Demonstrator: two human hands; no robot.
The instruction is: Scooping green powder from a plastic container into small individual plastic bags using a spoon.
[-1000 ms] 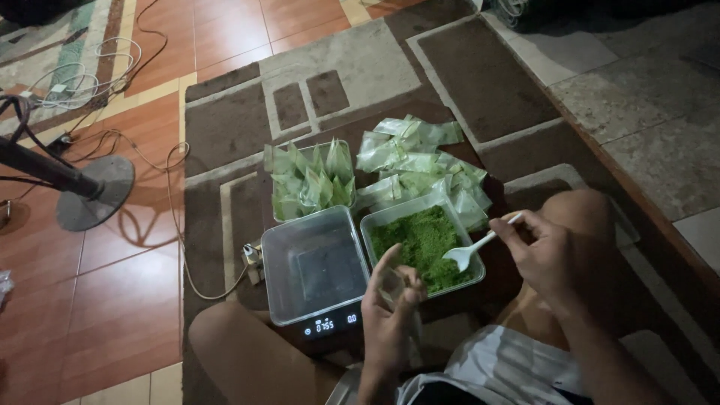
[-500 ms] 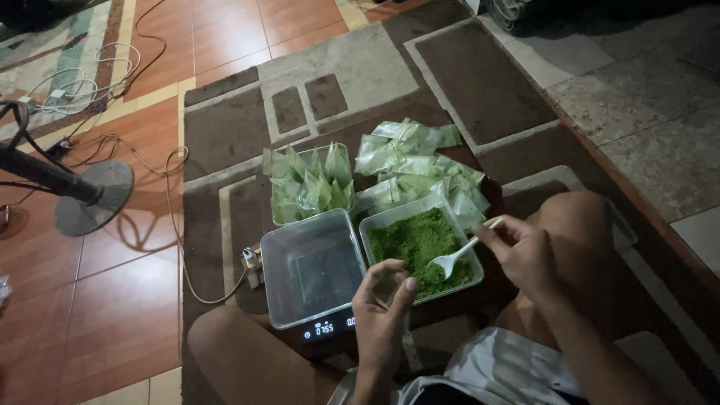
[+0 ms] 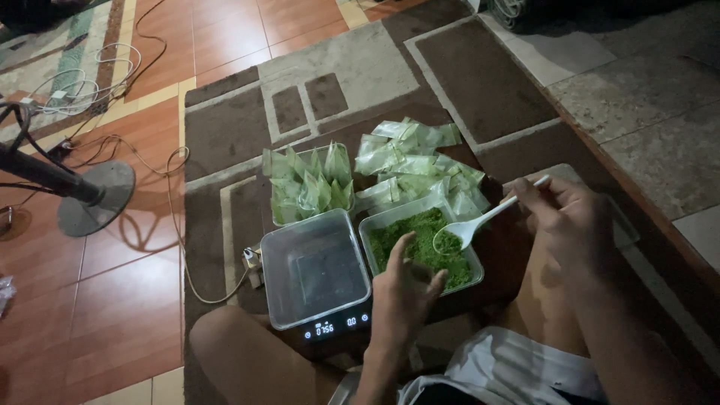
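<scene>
The scene is dim, lit weakly from the upper left of the frame, where the red floor tiles (image 3: 127, 300) catch a soft sheen. The fan stand (image 3: 94, 196) at the left edge throws a long soft shadow to the lower right. The right side and bottom of the frame sink into near darkness, with visible grain. The scale's display (image 3: 334, 327) glows as small bright spots at lower centre. The right hand (image 3: 574, 225) and left hand (image 3: 405, 296) look slightly smeared, their edges soft. Straight lines bend a little near the corners.
</scene>
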